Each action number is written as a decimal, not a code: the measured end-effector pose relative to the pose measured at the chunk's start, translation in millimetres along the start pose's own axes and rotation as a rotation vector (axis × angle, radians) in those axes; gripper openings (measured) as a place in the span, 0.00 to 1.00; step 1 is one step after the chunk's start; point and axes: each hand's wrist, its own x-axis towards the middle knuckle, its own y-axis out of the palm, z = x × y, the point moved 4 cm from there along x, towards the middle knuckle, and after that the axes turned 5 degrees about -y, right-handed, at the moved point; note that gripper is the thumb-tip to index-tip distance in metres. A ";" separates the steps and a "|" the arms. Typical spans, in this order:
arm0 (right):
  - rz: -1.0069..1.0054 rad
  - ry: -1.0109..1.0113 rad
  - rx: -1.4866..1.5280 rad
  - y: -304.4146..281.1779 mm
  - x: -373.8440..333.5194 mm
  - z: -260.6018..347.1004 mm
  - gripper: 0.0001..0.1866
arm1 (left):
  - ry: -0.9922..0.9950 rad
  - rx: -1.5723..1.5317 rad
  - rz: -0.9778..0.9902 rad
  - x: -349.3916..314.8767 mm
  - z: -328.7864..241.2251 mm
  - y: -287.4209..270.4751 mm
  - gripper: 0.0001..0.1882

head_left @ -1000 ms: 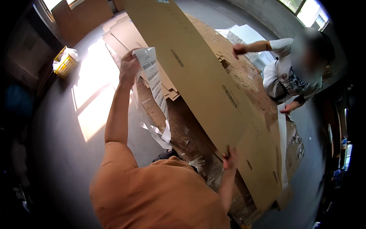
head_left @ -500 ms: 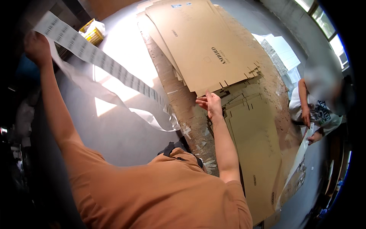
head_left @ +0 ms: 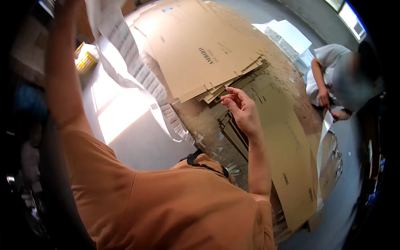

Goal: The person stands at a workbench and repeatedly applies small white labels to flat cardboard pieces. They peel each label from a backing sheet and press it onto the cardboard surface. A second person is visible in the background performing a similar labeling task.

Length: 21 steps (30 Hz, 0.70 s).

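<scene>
My left arm is raised to the upper left, where my blurred left hand [head_left: 70,9] is partly cut off by the frame's top edge. A long white strip of printed labels [head_left: 135,62] hangs from beside that hand, its fingers hidden, and loops down to the table's near edge. My right hand [head_left: 243,111] hovers over the table with loosely curled fingers, thumb apart from the index finger and nothing visible between them. It is just off the near corner of a stack of flat brown cardboard sheets [head_left: 187,46]. Below it lies a second cardboard stack [head_left: 279,137].
A worn wooden table [head_left: 291,79] carries the stacks. Across it, a person [head_left: 329,83] holds a white strip [head_left: 323,141] in both hands. Pale stacked sheets [head_left: 289,37] lie at the far side. A yellow basket [head_left: 85,58] stands on the floor at left.
My left hand has gone up and rightward, lifting the label strip, which now hangs more steeply. My right hand has come away from the cardboard edge. The view has shifted.
</scene>
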 end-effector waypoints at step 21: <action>-0.796 0.149 -0.007 -113.8 -116.6 -63.5 0.10 | -0.405 -0.061 0.753 -265.6 249.5 378.7 0.05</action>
